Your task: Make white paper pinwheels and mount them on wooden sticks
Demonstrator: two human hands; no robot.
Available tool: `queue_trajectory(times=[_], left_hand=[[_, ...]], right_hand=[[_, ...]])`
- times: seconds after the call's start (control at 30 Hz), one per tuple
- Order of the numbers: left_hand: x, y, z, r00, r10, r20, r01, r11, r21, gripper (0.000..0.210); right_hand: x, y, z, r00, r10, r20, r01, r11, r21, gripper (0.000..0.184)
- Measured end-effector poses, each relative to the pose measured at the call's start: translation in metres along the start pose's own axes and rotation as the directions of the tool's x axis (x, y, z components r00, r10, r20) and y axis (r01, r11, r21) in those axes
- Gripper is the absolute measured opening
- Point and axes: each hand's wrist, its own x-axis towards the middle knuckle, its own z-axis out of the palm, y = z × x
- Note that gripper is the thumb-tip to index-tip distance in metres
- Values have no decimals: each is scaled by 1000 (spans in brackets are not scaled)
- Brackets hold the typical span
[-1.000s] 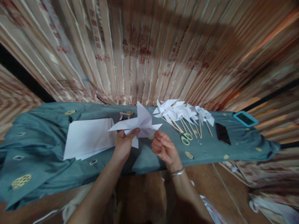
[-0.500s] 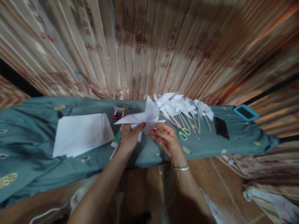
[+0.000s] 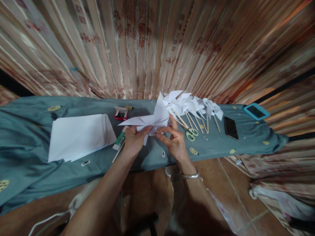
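Observation:
A white paper pinwheel [image 3: 160, 113] with folded blades is tilted above the table in front of me. My left hand [image 3: 134, 139] is closed on its left lower side, thumb on top of the paper. At the pinwheel's lower middle, my right hand [image 3: 173, 139] pinches a small pin between thumb and index finger; the pin is mostly hidden by the fingertips. The right hand's other fingers reach up beside the paper. An opened red box [image 3: 121, 114] of small dark metal pieces stands behind the left hand. A green-and-white glue stick [image 3: 119, 141] and a wooden stick [image 3: 118, 153] lie beside my left wrist.
White pinwheels on wooden sticks [image 3: 189, 105] lie in a row at the back right. Green-handled scissors [image 3: 191, 133], a black phone [image 3: 230, 127] and a blue-framed device [image 3: 256, 111] are nearby. A stack of white paper [image 3: 77, 136] lies left on the green cloth [image 3: 145, 160]. A curtain [image 3: 137, 49] hangs behind.
My right hand has moved up against the pinwheel's lower middle, bringing the small shiny pin to the paper. The pinwheel has tipped flatter, and the view has shifted slightly.

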Motion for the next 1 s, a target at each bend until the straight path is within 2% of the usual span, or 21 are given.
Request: queue_trajectory(times=[0.23,0.57,0.83,1.0], left_hand=[[2,-5,2,997,54,48,-60,989,134,17],[4,-14,-2,986,95,137,-124,968,219,18],[2,-9,-1,981,105,166,-149,948,280,12],[1,-6,0,976,98,193,-150,949,277,13]], right_hand=[[5,1,2,1000,-11,-28,8,994,-107,11],[9,12,3,1000,-19,-23,22,983,183,9],[10,14,1,999,-35,10,32,978,207,10],[9,16,0,1000,12,23,-17,976,219,7]])
